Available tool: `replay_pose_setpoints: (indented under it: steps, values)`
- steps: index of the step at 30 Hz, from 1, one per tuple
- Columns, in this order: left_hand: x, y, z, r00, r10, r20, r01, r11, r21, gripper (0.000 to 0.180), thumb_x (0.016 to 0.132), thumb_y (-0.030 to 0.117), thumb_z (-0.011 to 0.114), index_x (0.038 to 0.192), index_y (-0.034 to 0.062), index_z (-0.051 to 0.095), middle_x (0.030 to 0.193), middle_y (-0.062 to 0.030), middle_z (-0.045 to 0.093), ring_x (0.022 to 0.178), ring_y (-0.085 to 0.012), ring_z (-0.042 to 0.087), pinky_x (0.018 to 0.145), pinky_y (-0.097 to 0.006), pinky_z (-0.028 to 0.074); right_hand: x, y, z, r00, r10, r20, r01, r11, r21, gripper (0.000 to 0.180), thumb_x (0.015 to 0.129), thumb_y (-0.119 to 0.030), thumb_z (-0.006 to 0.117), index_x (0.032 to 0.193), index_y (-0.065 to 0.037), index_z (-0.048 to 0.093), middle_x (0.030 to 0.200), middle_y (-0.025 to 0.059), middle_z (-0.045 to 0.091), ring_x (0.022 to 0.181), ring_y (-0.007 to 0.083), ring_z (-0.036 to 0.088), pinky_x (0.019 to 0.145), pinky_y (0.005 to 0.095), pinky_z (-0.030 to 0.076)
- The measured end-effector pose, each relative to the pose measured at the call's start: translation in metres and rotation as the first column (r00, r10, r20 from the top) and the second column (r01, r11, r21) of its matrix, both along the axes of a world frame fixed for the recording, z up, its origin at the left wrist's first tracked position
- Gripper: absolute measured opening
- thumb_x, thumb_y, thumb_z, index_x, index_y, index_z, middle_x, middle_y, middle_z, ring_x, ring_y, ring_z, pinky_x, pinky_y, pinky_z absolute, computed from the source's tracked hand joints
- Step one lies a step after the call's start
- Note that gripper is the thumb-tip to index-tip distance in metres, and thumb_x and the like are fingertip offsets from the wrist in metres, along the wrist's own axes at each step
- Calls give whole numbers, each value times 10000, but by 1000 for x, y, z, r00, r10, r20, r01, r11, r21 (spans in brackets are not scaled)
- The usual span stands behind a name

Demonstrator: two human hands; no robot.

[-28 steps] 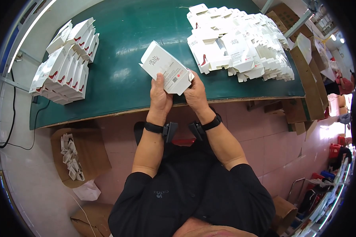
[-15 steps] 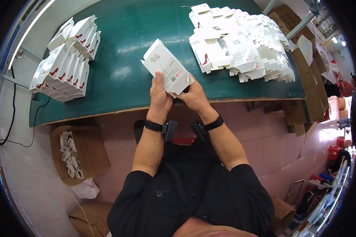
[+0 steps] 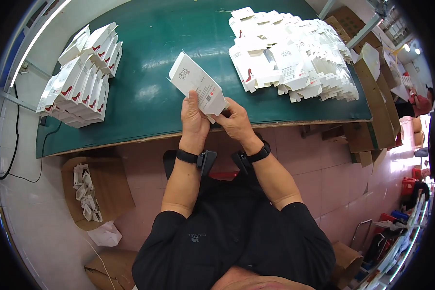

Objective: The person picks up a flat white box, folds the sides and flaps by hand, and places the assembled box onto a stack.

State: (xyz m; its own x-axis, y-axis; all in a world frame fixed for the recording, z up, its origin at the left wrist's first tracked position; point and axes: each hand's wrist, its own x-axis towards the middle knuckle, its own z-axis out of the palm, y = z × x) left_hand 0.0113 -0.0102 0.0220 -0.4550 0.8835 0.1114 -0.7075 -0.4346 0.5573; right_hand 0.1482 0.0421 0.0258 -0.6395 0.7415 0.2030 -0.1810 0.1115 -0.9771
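Note:
A white carton point(image 3: 198, 83) with dark and red print is held tilted above the near edge of the green table point(image 3: 154, 63). My left hand point(image 3: 194, 115) is closed round its lower left side, thumb lying on the printed face. At the carton's lower right end, my right hand point(image 3: 237, 118) has its fingers bent against the end flaps; part of those fingers is hidden behind the carton. A small flap sticks out at the upper left end. Both wrists wear black straps with a dark block.
Stacked white cartons point(image 3: 77, 82) stand at the table's left end. Flattened white cartons point(image 3: 295, 58) lie overlapping in a large heap at the right. On the floor at left, an open brown box point(image 3: 118, 188) holds several small white pieces. Brown cardboard point(image 3: 372, 106) stands beyond the table's right edge.
The held carton has turned slightly and shifted a little to the left. My right hand has moved slightly along its lower end; the left keeps its grip.

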Motion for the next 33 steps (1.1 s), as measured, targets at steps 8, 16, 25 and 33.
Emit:
replay_pose_setpoints:
  steps: [8,16,25,33]
  values:
    - [13,5,-4,954,290,-78,-300,935,-191,397,1007,296,709,1185,13,495,1173,-132,681,1046,-213,689,947,-389,588,23,-6,16,967,4,-254,-36,992,-122,366,991,-67,656,1335,46,606,1177,78,711,1002,120,672,918,300,550]
    - [11,2,-3,988,147,-51,-153,977,-145,241,1070,216,613,1204,33,530,1181,-107,684,1066,-208,678,965,-389,575,29,12,5,967,-210,-145,188,971,-149,224,1000,-69,645,1182,51,699,1060,58,745,920,96,662,843,261,544]
    - [9,3,-8,969,228,-99,-243,949,-199,191,1089,195,554,1232,69,551,1231,-101,672,1117,-226,667,1016,-422,552,29,7,5,970,-227,-80,221,972,-77,210,1006,-84,653,1159,50,706,1036,52,749,886,81,656,801,248,544]
    - [9,-2,-2,988,156,15,-152,978,-145,218,1087,199,569,1262,75,530,1143,-87,679,1047,-182,664,904,-321,555,30,8,22,920,-352,-172,341,935,-93,185,1002,-70,661,1148,30,714,980,22,745,837,72,633,759,243,528]
